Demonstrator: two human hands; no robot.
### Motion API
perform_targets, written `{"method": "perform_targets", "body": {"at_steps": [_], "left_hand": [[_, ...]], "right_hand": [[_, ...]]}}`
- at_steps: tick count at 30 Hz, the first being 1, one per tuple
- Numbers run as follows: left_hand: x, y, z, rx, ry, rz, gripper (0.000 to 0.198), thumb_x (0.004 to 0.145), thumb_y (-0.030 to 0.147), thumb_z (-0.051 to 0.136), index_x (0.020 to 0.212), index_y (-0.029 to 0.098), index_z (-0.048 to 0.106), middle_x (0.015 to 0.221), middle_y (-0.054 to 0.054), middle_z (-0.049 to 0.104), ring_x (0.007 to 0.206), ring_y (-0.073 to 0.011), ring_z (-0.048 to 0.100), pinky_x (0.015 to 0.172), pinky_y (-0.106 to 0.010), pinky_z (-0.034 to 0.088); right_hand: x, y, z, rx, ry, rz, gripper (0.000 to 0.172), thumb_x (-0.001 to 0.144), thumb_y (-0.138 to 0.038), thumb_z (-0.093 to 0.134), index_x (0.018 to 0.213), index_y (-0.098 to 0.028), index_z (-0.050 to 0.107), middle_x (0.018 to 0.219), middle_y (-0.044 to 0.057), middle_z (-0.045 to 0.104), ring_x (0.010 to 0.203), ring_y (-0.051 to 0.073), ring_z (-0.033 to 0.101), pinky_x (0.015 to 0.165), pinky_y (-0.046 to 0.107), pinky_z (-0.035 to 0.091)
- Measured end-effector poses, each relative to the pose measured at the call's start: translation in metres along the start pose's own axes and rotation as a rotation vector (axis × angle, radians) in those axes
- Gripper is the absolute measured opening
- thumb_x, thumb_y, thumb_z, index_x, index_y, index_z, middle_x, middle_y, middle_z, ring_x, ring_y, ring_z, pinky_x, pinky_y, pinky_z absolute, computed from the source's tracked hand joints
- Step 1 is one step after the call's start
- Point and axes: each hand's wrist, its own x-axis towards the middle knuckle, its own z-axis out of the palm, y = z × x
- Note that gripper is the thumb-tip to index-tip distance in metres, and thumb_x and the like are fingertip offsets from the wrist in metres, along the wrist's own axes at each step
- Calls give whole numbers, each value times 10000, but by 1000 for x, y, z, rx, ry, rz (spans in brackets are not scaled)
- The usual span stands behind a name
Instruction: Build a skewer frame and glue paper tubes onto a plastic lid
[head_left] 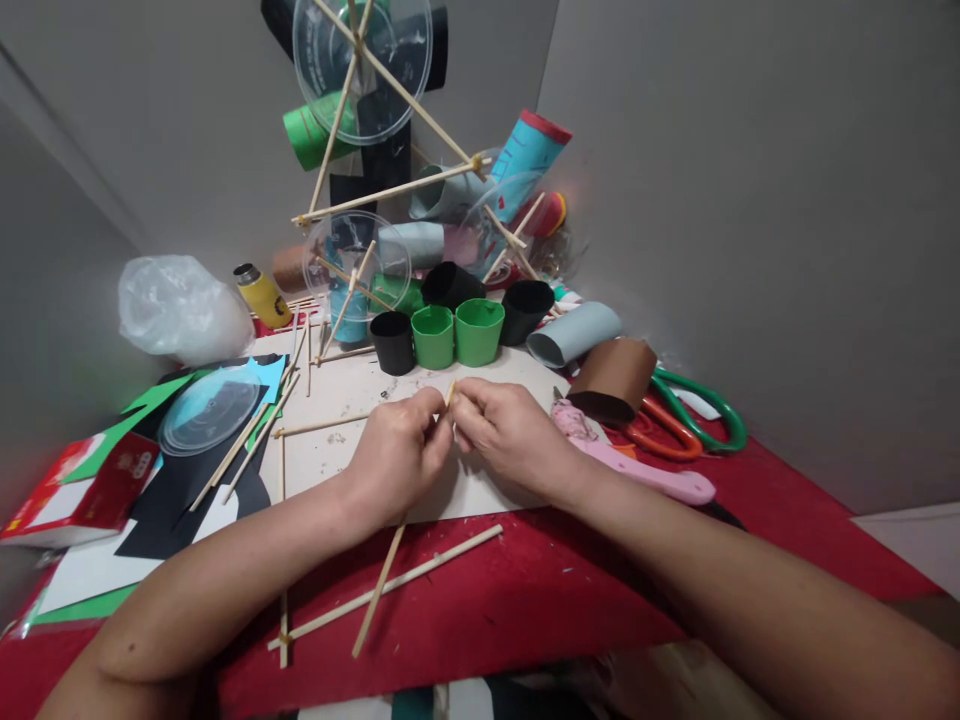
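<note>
My left hand (pixel 401 445) and my right hand (pixel 506 425) meet over the pale board (pixel 337 460), their fingers pinched closed around the tip of a thin wooden stick (pixel 380 588). That stick slants down below my left hand, over the red tabletop. The exact joint between my fingertips is hidden. Another stick (pixel 322 425) runs from the left toward my left hand. It belongs to an open frame of sticks, with a long piece (pixel 390 585) along the front and brownish lumps at its corners.
Behind the hands stand green paper cups (pixel 433 337) and black cups (pixel 392 343). A larger stick structure with a clear disc (pixel 364 70) rises at the back. Scissors (pixel 705 410), a pink-handled tool (pixel 652 472) and a brown tube (pixel 613 380) lie right. Coloured paper (pixel 169 510) lies left.
</note>
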Motion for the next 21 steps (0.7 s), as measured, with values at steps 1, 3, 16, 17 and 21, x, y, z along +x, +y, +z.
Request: {"method": "perform_targets", "body": {"at_steps": [1,3,16,17,21], "left_hand": [[-1,0,1,-36,5,-16,144,858,200,496,719,173,525,575,32,507,512,-92,443,537,-215,322],[-1,1,1,-138,15,-63,171,873,239,510,719,168,540,571,31,511,514,-89,445,531,-212,328],[10,5,-7,-735,35,-404,292,805,428,658,747,155,572,485,67,503,352,-34,362,375,-164,270],[11,4,-7,-773,32,-411,287,810,435,648,798,158,578,497,63,530,347,-39,372,373,-166,277],[13,-1,-8,-902,12,-394,294,847,446,592,930,172,528,620,9,652,449,-80,501,452,-184,370]], "right_hand": [[0,-1,0,1,5,-1,289,832,-153,429,550,-215,434,475,-48,469,483,100,432,532,236,309],[-1,-2,0,44,5,14,300,832,-152,424,538,-215,428,473,-50,463,483,98,431,532,233,314],[13,-1,-20,441,-210,202,390,854,-529,521,740,-174,636,454,-48,546,340,54,386,366,187,264],[13,-1,-21,460,-189,224,421,835,-567,543,795,-166,667,455,-44,557,335,55,398,362,186,269],[9,-6,-21,541,-77,276,527,813,-644,539,914,-152,697,467,-21,590,333,69,442,363,191,320]]}}
